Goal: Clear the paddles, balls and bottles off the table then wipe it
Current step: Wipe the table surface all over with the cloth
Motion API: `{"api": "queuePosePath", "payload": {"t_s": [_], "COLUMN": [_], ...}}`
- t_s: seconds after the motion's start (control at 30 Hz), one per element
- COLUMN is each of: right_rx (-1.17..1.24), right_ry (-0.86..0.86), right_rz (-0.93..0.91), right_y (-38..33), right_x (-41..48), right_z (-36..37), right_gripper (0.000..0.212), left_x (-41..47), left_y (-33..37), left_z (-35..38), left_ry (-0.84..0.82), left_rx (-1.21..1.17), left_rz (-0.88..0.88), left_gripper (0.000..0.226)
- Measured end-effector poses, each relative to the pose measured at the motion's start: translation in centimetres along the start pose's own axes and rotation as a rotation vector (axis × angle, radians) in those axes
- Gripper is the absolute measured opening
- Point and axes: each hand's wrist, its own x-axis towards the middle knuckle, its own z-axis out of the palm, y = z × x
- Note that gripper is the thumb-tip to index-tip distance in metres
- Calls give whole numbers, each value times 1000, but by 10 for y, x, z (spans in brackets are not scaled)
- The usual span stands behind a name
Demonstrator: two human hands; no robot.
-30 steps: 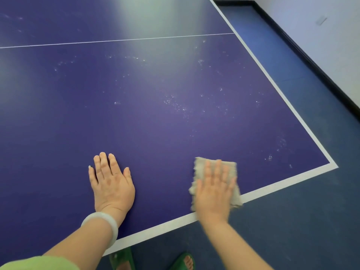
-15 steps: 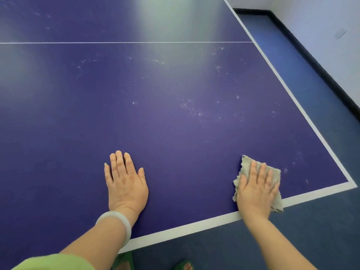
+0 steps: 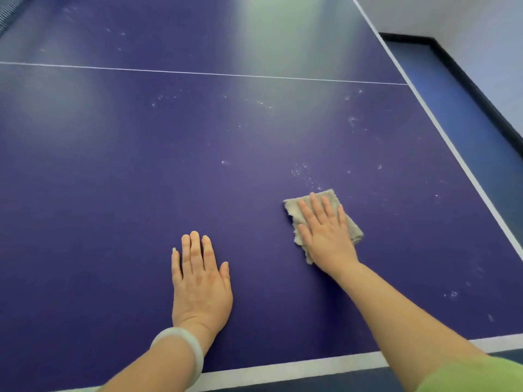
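Note:
A dark blue table-tennis table (image 3: 119, 176) fills the view, with white edge lines and a thin white centre line. My right hand (image 3: 325, 233) lies flat, fingers straight, pressing a folded beige cloth (image 3: 351, 224) onto the surface right of centre. My left hand (image 3: 201, 281) rests flat on the table, palm down, holding nothing; a pale bangle sits on its wrist. Small white specks dot the surface beyond and right of the cloth. No paddles, balls or bottles are in view.
The table's near edge line (image 3: 283, 369) runs along the bottom, its right edge line (image 3: 452, 154) slants down the right. Blue floor (image 3: 486, 142) with a black skirting board and a pale wall lies to the right. A strip of net shows at the top left corner.
My right hand has pushed the cloth forward, away from the near edge and further onto the table. My left hand has stayed flat on the surface while the view shifted forward.

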Motion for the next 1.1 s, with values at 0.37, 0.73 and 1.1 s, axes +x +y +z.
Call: {"api": "queuePosePath", "payload": {"t_s": [0.37,0.73,1.1], "right_rx": [28,143,41], "right_ry": [100,60,99], "right_rz": [302,468,348], "right_y": [-74,66,-61], "right_x": [-2,75,-31], "right_z": [9,-15,10], "right_gripper": [61,59,62], "left_x": [1,2,1], "left_y": [0,0,-1], "left_z": [-1,2,2], "left_ry": [-12,4,2], "left_rx": [0,1,-16], "left_rz": [10,-6,5], "left_gripper": [70,70,71]}}
